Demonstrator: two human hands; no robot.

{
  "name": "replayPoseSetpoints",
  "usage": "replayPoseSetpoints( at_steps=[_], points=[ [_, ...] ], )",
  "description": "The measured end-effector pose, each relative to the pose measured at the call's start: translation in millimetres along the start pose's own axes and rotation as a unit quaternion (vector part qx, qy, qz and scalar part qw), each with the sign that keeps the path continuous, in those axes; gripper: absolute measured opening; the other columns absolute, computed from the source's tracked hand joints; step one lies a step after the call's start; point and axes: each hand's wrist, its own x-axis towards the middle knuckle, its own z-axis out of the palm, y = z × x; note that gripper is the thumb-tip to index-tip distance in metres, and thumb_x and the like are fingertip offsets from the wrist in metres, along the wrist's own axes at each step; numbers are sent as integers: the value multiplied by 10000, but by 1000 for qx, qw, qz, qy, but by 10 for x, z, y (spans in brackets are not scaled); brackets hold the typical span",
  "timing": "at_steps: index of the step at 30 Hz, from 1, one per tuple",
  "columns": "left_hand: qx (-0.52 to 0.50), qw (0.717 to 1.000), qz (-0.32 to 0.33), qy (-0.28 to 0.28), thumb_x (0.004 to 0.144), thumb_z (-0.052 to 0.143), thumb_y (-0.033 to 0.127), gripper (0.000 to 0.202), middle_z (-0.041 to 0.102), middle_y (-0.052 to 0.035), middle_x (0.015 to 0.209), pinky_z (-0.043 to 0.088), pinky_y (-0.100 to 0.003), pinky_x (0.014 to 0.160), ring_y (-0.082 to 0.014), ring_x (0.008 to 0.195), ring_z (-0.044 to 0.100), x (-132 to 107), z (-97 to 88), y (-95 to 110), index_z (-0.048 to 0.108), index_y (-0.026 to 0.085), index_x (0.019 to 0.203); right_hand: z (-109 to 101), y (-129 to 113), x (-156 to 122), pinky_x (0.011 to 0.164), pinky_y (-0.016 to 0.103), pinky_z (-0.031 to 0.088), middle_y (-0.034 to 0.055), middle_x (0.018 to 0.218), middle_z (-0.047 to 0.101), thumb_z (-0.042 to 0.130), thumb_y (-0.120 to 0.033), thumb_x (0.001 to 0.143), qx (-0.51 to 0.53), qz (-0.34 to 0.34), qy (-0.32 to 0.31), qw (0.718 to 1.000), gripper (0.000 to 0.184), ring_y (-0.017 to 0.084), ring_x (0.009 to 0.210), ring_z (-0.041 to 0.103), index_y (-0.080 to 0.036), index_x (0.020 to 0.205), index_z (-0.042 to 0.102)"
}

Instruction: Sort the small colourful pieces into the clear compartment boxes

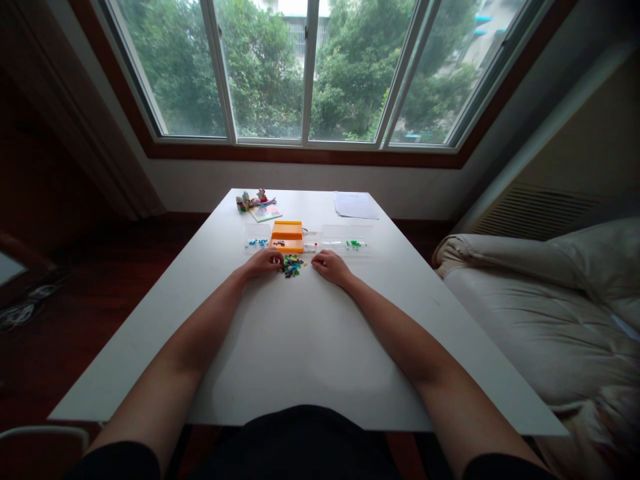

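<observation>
A small heap of coloured toy bricks [293, 266] lies on the white table [300, 347], just in front of an orange tray [287, 236]. My left hand [265, 261] rests knuckles up at the heap's left edge, fingers curled toward the bricks. My right hand [330, 265] lies to the right of the heap, fingers curled inward. What, if anything, either hand pinches is too small to make out.
Clear plastic trays hold blue bricks [258, 243] left of the orange tray and green bricks [354, 244] right of it. A built brick model [255, 199] and a booklet [266, 213] sit at the far left, a paper sheet [355, 205] far right. A bed [550, 313] is alongside.
</observation>
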Motion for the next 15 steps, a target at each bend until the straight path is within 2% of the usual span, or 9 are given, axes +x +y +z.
replayPoseSetpoints(
  at_steps=[8,15],
  points=[
    [-8,1000,-13,-18,723,631,242,257,627,-5,764,395,-228,597,-136,663,521,-7,-21,4,750,187,944,7,7,3,819,272,428,54,905,656,630,-195,898,2,-1,0,1000,128,182,866,568,-196,922,756],
    [-9,1000,-5,-13,721,592,224,239,650,-14,767,408,-236,613,-142,668,543,11,0,-1,751,181,893,6,8,0,817,269,428,55,915,658,632,-187,895,1,2,2,1000,128,179,871,563,-195,922,756]
  ],
)
